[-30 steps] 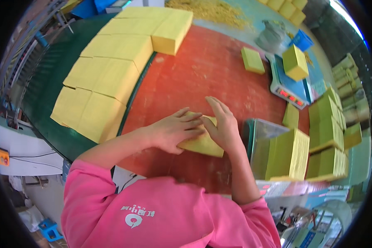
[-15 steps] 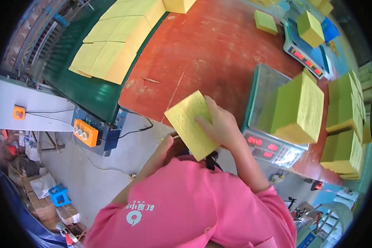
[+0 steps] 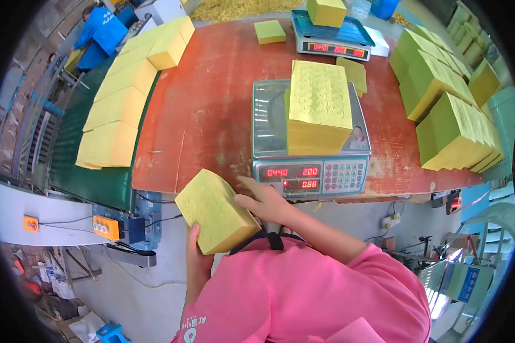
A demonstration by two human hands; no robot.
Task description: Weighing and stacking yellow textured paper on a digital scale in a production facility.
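Over the table's front edge I hold a thick stack of yellow paper (image 3: 214,214), tilted, its top sheet pressed with small curved marks. My left hand (image 3: 198,260) grips its lower left side, the thumb on the top face and the other fingers hidden. My right hand (image 3: 269,203) is at the stack's right side, fingers apart, the fingertips at or just beside its edge; contact is hard to tell. Ahead and to the right, another yellow paper stack (image 3: 319,108) stands on a digital scale (image 3: 269,114) with a lit red display.
On the red table (image 3: 203,108), a second scale (image 3: 332,46) bears a yellow stack. Piles of yellow paper (image 3: 452,128) stand at the right. More stacks (image 3: 117,108) line a green conveyor (image 3: 106,186) at the left. A person in blue (image 3: 106,28) is at the far left.
My view has swung right and up toward the scale. The held stack has turned and now shows its thick side. My right hand has shifted from the top face to the stack's right edge.
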